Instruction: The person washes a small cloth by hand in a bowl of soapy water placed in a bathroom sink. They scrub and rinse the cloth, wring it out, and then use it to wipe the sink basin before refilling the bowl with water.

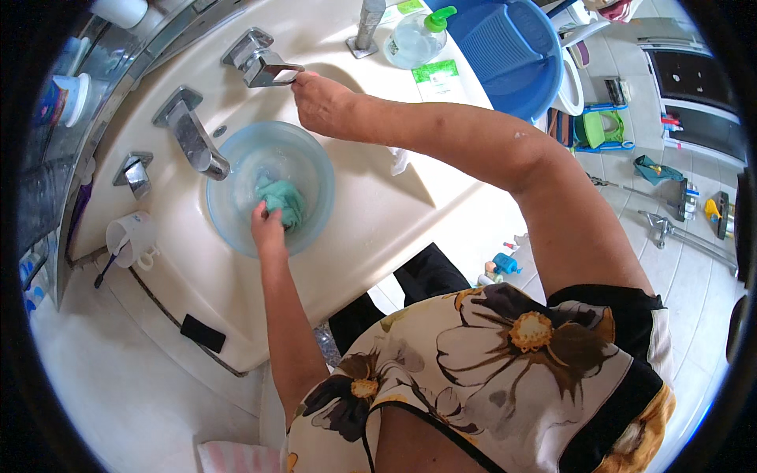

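A translucent blue plastic basin stands in the sink under the metal spout. My left hand reaches over the basin's near rim and has its fingers on a wadded green cloth. Bubbles or water show around the cloth, though no stream from the spout can be made out. Higher up, my right hand has its fingertips at the end of the metal tap handle, with its fingers closed around that end.
Beyond my right arm are a soap pump bottle, a green-and-white packet and a large blue washtub. A white cup with a toothbrush stands on the left rim, and a black rectangular object lies near the front-left edge.
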Demonstrator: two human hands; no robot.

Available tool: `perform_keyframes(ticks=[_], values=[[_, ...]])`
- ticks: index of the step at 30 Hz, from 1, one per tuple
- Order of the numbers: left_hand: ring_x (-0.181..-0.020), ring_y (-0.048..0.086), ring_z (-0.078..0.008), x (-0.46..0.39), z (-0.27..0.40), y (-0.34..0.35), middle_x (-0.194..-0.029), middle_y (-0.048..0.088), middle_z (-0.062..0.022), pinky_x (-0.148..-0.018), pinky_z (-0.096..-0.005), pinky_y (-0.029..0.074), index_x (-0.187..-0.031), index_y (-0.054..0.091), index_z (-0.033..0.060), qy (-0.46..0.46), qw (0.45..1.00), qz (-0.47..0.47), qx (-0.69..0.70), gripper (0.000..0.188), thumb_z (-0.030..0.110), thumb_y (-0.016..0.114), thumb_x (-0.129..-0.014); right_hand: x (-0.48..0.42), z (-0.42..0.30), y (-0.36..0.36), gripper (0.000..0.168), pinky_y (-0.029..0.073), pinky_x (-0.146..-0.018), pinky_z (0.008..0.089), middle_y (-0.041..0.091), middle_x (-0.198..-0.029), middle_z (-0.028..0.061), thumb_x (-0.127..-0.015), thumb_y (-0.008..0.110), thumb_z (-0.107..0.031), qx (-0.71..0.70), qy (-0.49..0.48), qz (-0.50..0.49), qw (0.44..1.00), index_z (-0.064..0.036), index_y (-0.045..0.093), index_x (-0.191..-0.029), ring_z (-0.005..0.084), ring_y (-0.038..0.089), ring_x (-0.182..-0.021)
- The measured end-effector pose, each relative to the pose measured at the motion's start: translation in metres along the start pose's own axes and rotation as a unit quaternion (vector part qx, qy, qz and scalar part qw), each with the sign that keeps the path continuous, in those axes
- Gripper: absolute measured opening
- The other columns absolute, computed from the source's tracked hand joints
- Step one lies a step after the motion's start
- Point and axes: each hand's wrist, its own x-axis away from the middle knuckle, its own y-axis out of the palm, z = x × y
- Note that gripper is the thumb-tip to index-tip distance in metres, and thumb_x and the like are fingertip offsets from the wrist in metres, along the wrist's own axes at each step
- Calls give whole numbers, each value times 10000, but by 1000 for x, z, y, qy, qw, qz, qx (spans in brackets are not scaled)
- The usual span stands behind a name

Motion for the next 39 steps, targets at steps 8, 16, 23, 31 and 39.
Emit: perform_keyframes(ticks=[8, 16, 23, 31, 39], values=[[-916, 564, -190, 145, 152, 40, -1005, 568, -74, -786, -312, 463, -991, 715, 65, 399, 914, -50, -65, 213, -32, 607, -836, -24, -47, -19, 242, 409, -687, 408, 658, -864, 61, -755, 666, -255, -19, -102, -168, 980, -107, 710, -941, 273, 581, -848], [-885, 522, -132, 186, 223, 77, -990, 544, -12, -873, -325, 337, -993, 732, 125, 582, 770, -248, -80, 282, -5, 696, -745, -22, -53, -24, 233, 407, -674, 404, 655, -846, 53, -751, 669, -259, 27, -108, -177, 978, -111, 707, -927, 268, 583, -822], [-878, 520, -134, 172, 218, 74, -968, 559, 1, -914, -341, 270, -850, 715, 137, 630, 727, -257, -86, 161, 27, 706, -733, -33, -61, -21, 225, 405, -664, 401, 652, -830, 47, -748, 671, -262, 36, -106, -196, 974, -115, 705, -916, 263, 585, -799], [-941, 541, -185, 100, 130, 18, -1013, 569, -69, -843, -301, 453, -862, 615, 12, 401, 899, -174, -9, 50, 61, 608, -867, -53, -58, -23, 263, 483, -656, 366, 694, -942, 129, -756, 657, -241, -73, -72, -257, 961, -64, 698, -947, 254, 660, -778], [-963, 540, -251, -15, 25, 0, -1158, 509, -95, -698, -456, 480, -1234, 463, 33, -134, 983, 88, 89, 485, 397, 529, -920, -89, -156, 32, 529, 492, -858, 479, 560, -1201, 243, -871, 565, -451, -580, 291, 135, 749, -143, 540, -1300, 391, 592, -1050]])
